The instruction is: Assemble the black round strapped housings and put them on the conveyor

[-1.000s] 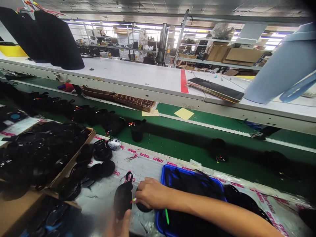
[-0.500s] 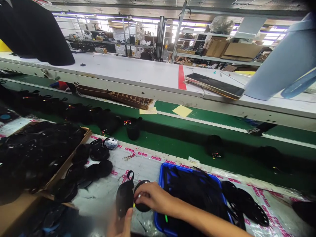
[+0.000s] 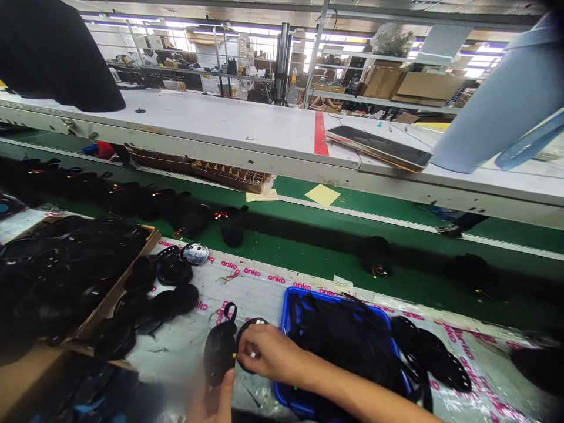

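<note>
My left hand [image 3: 224,399] is closed round a black rounded housing [image 3: 218,355] with a fabric loop [image 3: 230,310] at its top end; the lower part of this hand is blurred. A small yellow connector [image 3: 235,355] shows at the housing's right edge. Close beside it, my right hand [image 3: 268,352] is pinched, thumb and fingertips together at the housing's open side. What the fingertips hold is too small to name. Behind the right fingers is a black disc-shaped part [image 3: 243,335], mostly covered by that hand.
A blue tray [image 3: 286,305] of black straps lies right of my hands, with black perforated discs [image 3: 434,352] beyond. A carton [image 3: 152,238] of black parts stands left. Black housings with wires [image 3: 231,226] sit on the green belt [image 3: 291,241]. A phone [image 3: 379,147] lies on the shelf.
The view has shifted slightly, so most things appear a little further left and higher. Both hands keep nearly the same pose at the housing, the right fingertips still pinched beside it.
</note>
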A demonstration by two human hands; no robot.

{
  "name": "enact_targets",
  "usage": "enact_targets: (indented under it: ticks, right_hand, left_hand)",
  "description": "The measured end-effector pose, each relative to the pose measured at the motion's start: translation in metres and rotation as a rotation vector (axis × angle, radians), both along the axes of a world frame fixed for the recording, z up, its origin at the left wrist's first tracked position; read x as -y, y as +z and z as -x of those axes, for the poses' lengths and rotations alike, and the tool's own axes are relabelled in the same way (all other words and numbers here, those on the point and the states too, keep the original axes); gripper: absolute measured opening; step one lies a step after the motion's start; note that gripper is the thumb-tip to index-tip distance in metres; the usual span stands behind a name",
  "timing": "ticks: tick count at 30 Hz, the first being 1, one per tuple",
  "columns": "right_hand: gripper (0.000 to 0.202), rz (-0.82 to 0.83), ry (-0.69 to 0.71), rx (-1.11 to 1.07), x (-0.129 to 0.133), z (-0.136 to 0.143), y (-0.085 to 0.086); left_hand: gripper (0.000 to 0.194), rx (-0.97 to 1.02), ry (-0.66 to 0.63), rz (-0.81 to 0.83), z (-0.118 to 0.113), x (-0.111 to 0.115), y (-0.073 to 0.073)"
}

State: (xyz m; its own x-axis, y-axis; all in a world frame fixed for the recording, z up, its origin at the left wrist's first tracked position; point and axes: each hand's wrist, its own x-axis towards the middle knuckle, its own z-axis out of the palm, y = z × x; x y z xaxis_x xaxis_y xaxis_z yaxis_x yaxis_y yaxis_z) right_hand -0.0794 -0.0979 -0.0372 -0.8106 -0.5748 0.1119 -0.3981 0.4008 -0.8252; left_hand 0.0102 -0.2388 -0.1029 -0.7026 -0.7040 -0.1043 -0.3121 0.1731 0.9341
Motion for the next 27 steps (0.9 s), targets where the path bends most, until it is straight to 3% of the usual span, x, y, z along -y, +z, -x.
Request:
enact_targets:
  ticks: [4, 9, 11, 14, 19, 23, 27]
  right_hand:
    - [0.046, 0.016, 0.004, 0.023, 0.003, -0.001, -0.002]
    - [0.051, 0.113, 0.036, 0.099, -0.001, -0.003, -0.006]
    - [0.05, 0.169, 0.098, 0.121, -0.007, -0.002, -0.005]
    - [0.041, 0.217, 0.153, 0.108, -0.015, 0.001, -0.003]
    - [0.037, 0.187, 0.104, 0.057, -0.016, 0.002, -0.003]
    - [0.051, 0.103, 0.043, 0.052, -0.01, 0.0, -0.002]
    - [0.056, 0.042, 0.085, 0.056, -0.009, 0.003, -0.002]
  left_hand:
    - [0.057, -0.187, -0.117, 0.047, 0.002, -0.009, 0.005]
    - [0.046, -0.283, -0.202, 0.17, 0.005, -0.002, -0.008]
    - [0.048, -0.269, -0.191, 0.133, 0.005, 0.0, -0.01]
    - [0.057, -0.202, -0.086, 0.01, 0.006, -0.005, -0.002]
    - [0.069, -0.138, -0.041, -0.146, 0.009, -0.012, 0.01]
    - [0.077, -0.077, 0.002, -0.239, 0.007, -0.002, -0.004]
    - [0.072, -0.072, -0.017, -0.262, 0.005, 0.008, -0.017]
